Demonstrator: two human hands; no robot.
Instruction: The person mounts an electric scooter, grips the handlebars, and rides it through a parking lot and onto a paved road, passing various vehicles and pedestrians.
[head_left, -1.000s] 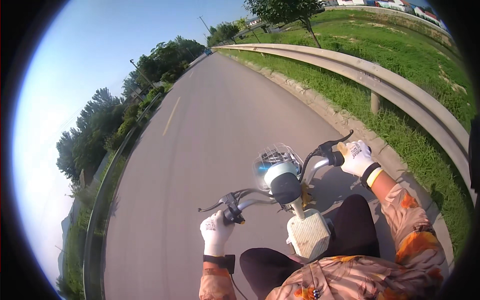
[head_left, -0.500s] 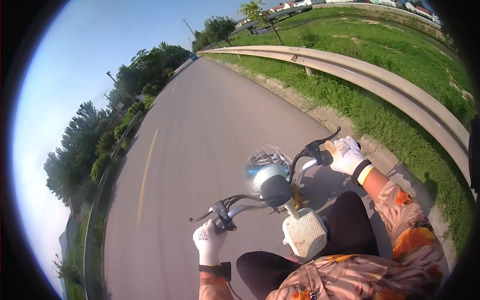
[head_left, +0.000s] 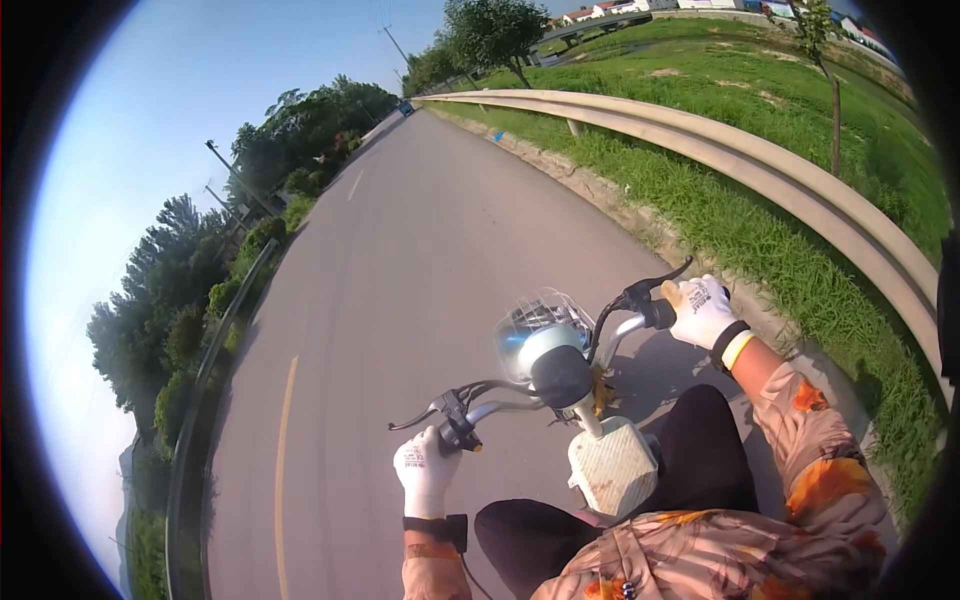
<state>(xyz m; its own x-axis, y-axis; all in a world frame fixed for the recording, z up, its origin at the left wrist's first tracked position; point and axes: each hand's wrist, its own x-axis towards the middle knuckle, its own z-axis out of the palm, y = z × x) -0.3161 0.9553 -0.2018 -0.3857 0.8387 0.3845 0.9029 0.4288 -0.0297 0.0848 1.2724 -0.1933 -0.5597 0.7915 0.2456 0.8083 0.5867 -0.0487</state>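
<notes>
Both of my hands wear white gloves and grip the handlebar of a small scooter-like bike. My left hand (head_left: 425,470) is closed around the left handlebar grip (head_left: 458,437), just behind a black brake lever (head_left: 412,417). Around the right grip (head_left: 660,314) wraps my right hand (head_left: 700,311), its thumb toward the bar's middle; a second brake lever (head_left: 680,270) points forward. Between them sit a rounded dark and pale headlamp housing (head_left: 560,375) and a wire front basket (head_left: 540,318). A ribbed cream panel (head_left: 613,467) lies between my knees.
A grey paved road (head_left: 400,230) with a yellow dashed line (head_left: 285,470) runs ahead. Along the right stands a metal guardrail (head_left: 740,160) over grass; another rail (head_left: 185,450) and trees (head_left: 160,310) border the left. Far ahead is a small blue vehicle (head_left: 405,108).
The bike has moved forward along the road; roadside trees, guardrail posts and the yellow dashes have come nearer. The handlebar sits slightly farther right in view. Both hands keep their hold.
</notes>
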